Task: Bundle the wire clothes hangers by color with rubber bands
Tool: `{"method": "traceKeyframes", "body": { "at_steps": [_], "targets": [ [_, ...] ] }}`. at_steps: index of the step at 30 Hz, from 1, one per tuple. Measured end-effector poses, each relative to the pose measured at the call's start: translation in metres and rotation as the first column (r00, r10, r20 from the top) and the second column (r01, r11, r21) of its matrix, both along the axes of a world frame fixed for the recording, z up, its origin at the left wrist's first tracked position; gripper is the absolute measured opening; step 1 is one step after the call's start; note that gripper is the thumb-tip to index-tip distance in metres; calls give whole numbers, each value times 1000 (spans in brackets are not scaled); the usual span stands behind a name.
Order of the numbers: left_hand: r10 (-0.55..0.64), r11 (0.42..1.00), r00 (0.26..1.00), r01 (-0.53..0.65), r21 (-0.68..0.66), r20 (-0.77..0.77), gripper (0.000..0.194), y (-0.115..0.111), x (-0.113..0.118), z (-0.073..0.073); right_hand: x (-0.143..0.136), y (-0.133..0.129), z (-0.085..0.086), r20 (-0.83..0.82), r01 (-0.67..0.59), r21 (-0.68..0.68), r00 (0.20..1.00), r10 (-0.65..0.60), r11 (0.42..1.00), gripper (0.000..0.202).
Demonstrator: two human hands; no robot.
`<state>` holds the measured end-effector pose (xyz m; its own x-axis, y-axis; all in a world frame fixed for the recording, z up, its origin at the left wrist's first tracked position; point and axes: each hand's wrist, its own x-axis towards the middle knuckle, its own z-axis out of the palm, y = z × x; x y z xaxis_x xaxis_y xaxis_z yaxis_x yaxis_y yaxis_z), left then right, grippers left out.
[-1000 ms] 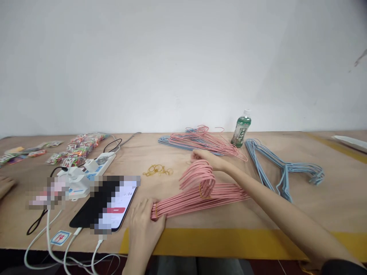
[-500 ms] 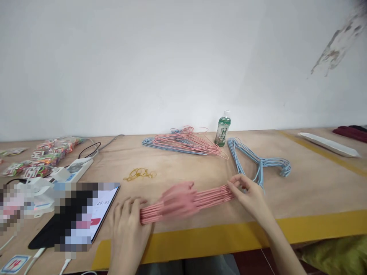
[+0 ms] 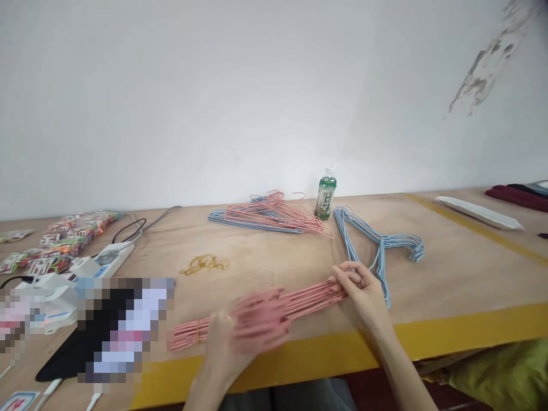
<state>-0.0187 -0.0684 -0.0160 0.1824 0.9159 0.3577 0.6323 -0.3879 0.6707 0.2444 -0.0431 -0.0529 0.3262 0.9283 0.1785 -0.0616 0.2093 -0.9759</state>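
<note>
A bundle of pink wire hangers lies lengthwise at the front of the table, its hook section in the middle smeared by motion. A yellow rubber band circles its left end. My left hand is closed over the bundle just left of the hooks, its fingers partly blurred. At the right end, my right hand pinches the hangers, with a bit of yellow band showing by the fingertips. Beyond that hand lie blue wire hangers, stacked together.
Pink and blue hangers lie at the back beside a green-labelled bottle. Loose rubber bands rest left of centre. On the left are a tablet, a power strip and candy-like packets. A white tray sits at right.
My left hand has moved right, from the bundle's left end toward the hooks, uncovering the banded end. My right hand stays at the right end. The view has shifted slightly.
</note>
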Motion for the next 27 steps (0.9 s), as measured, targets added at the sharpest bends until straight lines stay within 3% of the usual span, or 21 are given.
{"method": "traceKeyframes", "body": {
  "at_steps": [5, 7, 10, 14, 20, 27],
  "targets": [
    [4, 990, 995, 10, 142, -100, 7, 26, -2, 19, 18, -6, 12, -49, -83, 16, 995, 83, 996, 40],
    [-19, 996, 992, 29, 83, -125, 5, 35, -4, 23, 22, -10, 16, -61, -128, -2, 990, 128, 992, 44],
    [-130, 991, 991, 129, -38, -36, 10, 45, -8, 25, 26, -17, 23, -103, -184, -19, 978, 181, 983, 50],
    [-206, 970, 972, 218, -104, 116, 11, 51, -15, 23, 33, -21, 29, -115, -130, -1, 985, 129, 992, 54],
    [-144, 983, 973, 162, -91, 179, 17, 51, -27, 28, 42, -24, 34, 6, -67, -30, 998, 67, 997, 68],
    [-94, 995, 979, 97, -8, 181, 12, 46, -31, 41, 37, -31, 36, 64, -186, -30, 980, 187, 982, 68]
  ]
}}
